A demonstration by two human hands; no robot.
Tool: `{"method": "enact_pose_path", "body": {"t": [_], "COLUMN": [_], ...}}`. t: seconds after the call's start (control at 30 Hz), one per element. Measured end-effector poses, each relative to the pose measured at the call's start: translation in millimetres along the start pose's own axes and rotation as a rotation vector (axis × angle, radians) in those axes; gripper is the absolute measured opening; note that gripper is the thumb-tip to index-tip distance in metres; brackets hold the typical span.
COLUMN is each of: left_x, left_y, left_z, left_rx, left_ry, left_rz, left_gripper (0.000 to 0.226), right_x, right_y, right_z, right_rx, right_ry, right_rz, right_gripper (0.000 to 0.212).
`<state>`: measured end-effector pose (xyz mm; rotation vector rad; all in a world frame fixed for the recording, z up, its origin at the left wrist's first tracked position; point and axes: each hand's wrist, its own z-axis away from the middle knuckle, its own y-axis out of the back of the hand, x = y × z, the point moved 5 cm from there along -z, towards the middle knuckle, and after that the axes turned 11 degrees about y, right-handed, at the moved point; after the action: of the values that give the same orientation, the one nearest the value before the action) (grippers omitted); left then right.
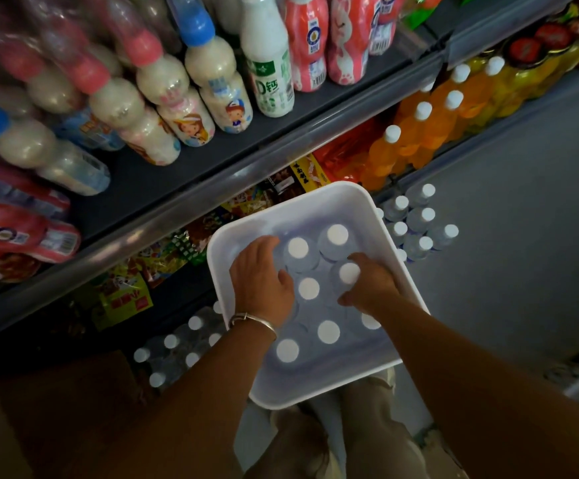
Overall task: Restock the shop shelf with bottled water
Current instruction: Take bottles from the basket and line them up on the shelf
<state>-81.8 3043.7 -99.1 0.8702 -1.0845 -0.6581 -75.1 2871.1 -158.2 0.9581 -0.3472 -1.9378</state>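
My two arms are bare up to where the picture ends; no sleeve covers them. Just behind my left hand, around the wrist, I wear a thin silver bangle. It is a smooth metal band with a small thicker part on the thumb side. My right hand has nothing on the wrist, and I cannot make out any ring on the fingers. Below both hands my legs are visible in light beige trousers, loose and a little wrinkled.
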Motion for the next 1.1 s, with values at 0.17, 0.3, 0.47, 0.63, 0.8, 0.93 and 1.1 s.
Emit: {"method": "enact_pose_path", "body": {"t": [0.17,0.3,0.47,0.63,0.8,0.93,1.1], "left_x": [6,22,61,112,185,263,333], "left_y": [6,19,56,128,223,333,456], "left_z": [5,12,21,29,45,75,81], "left_rx": [-0.014,-0.158,-0.331,-0.36,-0.378,-0.36,-0.248], "left_ry": [-0.048,-0.043,-0.057,-0.123,-0.228,-0.374,-0.441], "left_rz": [-0.012,-0.004,-0.066,-0.044,0.011,0.167,0.241], "left_gripper": [0.052,0.047,0.05,0.037,0.005,0.032,0.029], "right_x": [-11,-30,-64,-107,-174,-229,-304], "right_y": [10,38,90,166,265,354,459], "right_z": [16,44,92,155,239,316,430], "right_rx": [0.127,0.235,0.31,0.418,0.507,0.549,0.758], "right_ry": [0.042,0.078,0.15,0.274,0.468,0.61,0.781], "right_rz": [-0.034,-0.059,-0.183,-0.327,-0.363,-0.398,-0.334], "right_gripper": [0.069,0.057,0.06,0.057,0.044,0.051,0.028]}}
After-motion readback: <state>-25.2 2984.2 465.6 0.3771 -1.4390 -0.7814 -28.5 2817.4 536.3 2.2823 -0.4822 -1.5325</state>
